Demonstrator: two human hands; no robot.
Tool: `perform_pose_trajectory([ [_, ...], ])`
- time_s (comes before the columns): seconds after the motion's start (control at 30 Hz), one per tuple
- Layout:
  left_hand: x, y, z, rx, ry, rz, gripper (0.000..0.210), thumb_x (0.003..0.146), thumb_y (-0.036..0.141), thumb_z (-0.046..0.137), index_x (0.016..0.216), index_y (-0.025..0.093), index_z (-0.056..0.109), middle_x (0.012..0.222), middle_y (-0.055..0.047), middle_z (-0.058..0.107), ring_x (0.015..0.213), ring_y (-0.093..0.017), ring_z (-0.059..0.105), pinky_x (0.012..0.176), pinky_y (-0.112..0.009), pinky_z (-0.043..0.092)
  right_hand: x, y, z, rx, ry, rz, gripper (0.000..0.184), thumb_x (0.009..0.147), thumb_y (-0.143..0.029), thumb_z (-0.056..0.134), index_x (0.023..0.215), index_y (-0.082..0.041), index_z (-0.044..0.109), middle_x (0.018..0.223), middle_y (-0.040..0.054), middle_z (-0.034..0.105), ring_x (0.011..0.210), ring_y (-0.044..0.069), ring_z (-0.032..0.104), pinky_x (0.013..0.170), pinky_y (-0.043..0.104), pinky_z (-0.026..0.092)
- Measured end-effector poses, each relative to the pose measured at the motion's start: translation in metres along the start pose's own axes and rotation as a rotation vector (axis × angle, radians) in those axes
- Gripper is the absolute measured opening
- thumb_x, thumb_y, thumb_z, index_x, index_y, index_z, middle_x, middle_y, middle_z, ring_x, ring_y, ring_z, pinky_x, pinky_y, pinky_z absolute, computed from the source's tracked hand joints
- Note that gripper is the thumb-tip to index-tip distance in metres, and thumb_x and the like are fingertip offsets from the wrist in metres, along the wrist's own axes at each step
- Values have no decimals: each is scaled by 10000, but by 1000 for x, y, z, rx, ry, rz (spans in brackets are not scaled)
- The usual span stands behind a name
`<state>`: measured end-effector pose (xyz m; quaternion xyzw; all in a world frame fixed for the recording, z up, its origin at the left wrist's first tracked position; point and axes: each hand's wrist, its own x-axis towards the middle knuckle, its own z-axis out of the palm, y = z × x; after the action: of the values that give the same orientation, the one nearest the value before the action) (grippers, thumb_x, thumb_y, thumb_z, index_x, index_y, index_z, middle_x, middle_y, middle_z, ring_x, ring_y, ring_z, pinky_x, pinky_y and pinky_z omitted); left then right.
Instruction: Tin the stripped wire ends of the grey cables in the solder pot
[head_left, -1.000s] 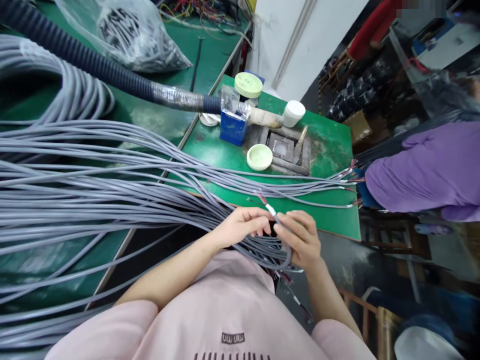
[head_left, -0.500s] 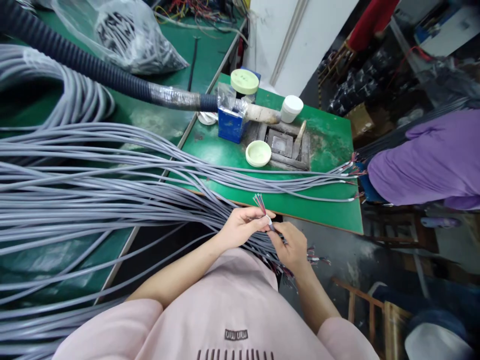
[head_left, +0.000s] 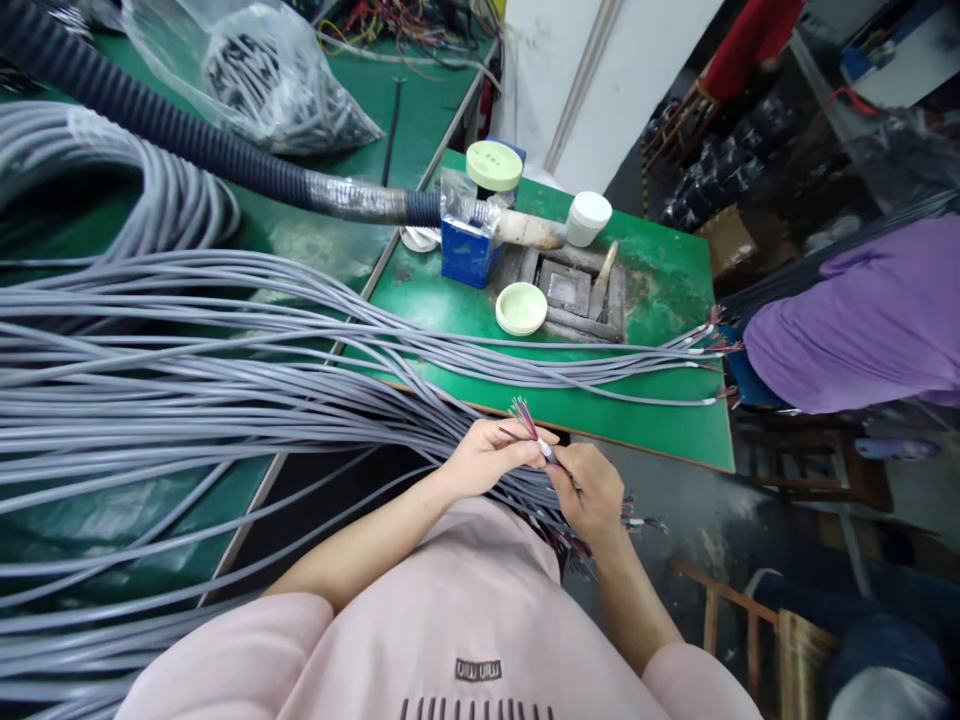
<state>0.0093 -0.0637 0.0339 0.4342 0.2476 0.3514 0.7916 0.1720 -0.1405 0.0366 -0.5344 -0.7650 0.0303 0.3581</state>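
Observation:
In front of my chest, both hands hold the end of one grey cable. Its thin red, dark and pale wires fan out above my fingers, past a white band at the end of the jacket. My left hand pinches near that band, and one dark wire sticks out to the left over its fingers. With fingers curled, my right hand grips the grey jacket just below. Many grey cables run from the left beneath my hands. Other stripped ends hang by my right forearm.
On the green bench stand a small solder pot, a pale green dish, a white tub and a blue box at a black hose. A bag of grey pieces lies behind. A person in purple is at right.
One dark wire now stands apart to the left of the bundle, over my left fingers. The view has shifted slightly; both hands keep their hold on the cable.

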Motion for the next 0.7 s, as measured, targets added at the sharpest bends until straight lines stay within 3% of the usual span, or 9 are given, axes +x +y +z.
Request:
perform_pose_trajectory([
  [0.17, 2, -11, -4, 38, 0, 40, 429, 681, 568, 733, 617, 144, 731, 789, -108, 735, 757, -193, 663, 716, -317, 547, 1, 0, 0, 20, 6, 0, 179, 930, -227, 498, 1038, -211, 639, 752, 48, 687, 686, 186, 625, 658, 326, 470],
  [0.33, 3, -20, -9, -89, -32, -4, 412, 638, 557, 772, 580, 152, 719, 549, -58, 638, 651, -177, 623, 668, -317, 516, 1, -1, 2, 53, -27, -30, 168, 919, -232, 519, 1034, -213, 640, 754, 49, 681, 698, 190, 629, 675, 339, 483],
  [0.43, 4, -19, -11, -187, -60, -67, 400, 597, 538, 806, 687, 151, 759, 521, -37, 619, 567, -143, 589, 614, -290, 496, 3, -3, 2, 53, -32, -44, 136, 905, -225, 544, 996, -211, 644, 737, 44, 672, 689, 187, 624, 674, 343, 481],
  [0.53, 5, -16, -11, -145, -20, -57, 412, 617, 528, 799, 767, 145, 768, 585, -45, 663, 565, -130, 597, 621, -277, 502, 4, -2, -1, 9, -24, -30, 119, 890, -196, 564, 977, -204, 644, 727, 43, 668, 680, 186, 621, 677, 345, 478],
  [0.7, 4, -11, -6, 26, 98, 57, 347, 678, 482, 767, 607, 144, 729, 807, -108, 750, 732, -188, 668, 710, -310, 535, 2, 1, -3, -15, -36, -17, 128, 888, -197, 567, 990, -216, 642, 733, 42, 674, 682, 188, 615, 680, 351, 482],
])
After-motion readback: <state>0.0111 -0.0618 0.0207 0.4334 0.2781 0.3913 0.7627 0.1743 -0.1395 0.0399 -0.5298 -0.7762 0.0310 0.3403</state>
